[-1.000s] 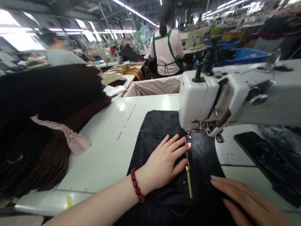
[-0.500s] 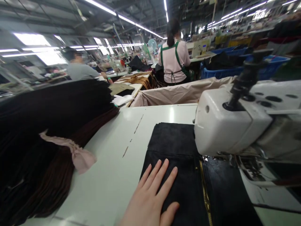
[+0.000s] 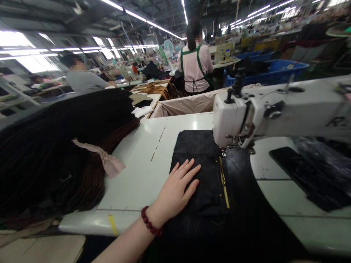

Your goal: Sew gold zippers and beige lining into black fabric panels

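left hand (image 3: 177, 188) spread flat, gripping nothing, pinning black fabric panel (image 3: 204, 171) smooth | brass zipper (image 3: 223, 182) at its 3 o'clock, aligned under sewing machine head (image 3: 229, 117) | right hand out of view

Garment factory: sewing machine (image 3: 274, 109), stacked fabric (image 3: 55, 146), workers.

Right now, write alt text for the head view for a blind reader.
A left hand lies flat on dark fabric with a gold zipper that runs up to a white sewing machine on a pale table. A pile of dark cloth sits at the left; other people work behind.
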{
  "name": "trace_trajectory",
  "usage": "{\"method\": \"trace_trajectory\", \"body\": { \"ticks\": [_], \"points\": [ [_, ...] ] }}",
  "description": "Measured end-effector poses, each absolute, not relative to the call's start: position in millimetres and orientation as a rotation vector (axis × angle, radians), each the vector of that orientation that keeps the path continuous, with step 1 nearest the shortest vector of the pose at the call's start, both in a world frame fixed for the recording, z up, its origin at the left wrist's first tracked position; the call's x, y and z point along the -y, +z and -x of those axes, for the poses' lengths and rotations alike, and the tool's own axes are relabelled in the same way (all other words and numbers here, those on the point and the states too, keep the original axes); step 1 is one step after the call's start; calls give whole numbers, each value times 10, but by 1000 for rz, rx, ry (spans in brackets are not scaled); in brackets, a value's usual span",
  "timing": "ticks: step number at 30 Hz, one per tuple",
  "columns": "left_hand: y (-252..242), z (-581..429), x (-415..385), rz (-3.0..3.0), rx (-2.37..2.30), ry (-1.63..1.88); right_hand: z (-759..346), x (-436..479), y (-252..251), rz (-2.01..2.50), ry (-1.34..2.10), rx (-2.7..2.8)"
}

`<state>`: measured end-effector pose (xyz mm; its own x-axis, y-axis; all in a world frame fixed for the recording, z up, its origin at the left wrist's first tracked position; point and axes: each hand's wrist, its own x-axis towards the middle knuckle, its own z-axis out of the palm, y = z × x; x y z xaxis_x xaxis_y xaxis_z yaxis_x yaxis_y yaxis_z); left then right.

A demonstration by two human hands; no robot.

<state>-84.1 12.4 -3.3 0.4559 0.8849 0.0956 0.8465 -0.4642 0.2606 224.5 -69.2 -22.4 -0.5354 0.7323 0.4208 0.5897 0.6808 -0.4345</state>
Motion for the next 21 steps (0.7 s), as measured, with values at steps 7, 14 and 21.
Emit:
{"method": "trace_trajectory", "body": {
  "ticks": [7, 14, 21],
  "points": [
    [120, 847, 75, -2689, -1112, 401, -1991, 502, -134, 1035, 331, 2393],
    [-33, 944, 326, -2742, -1150, 432, -1901, 402, -373, 993, 420, 2246],
    [-30, 1095, 228, -2715, -1234, 358, -1953, 377, -343, 973, 463, 2226]
  ]
}}
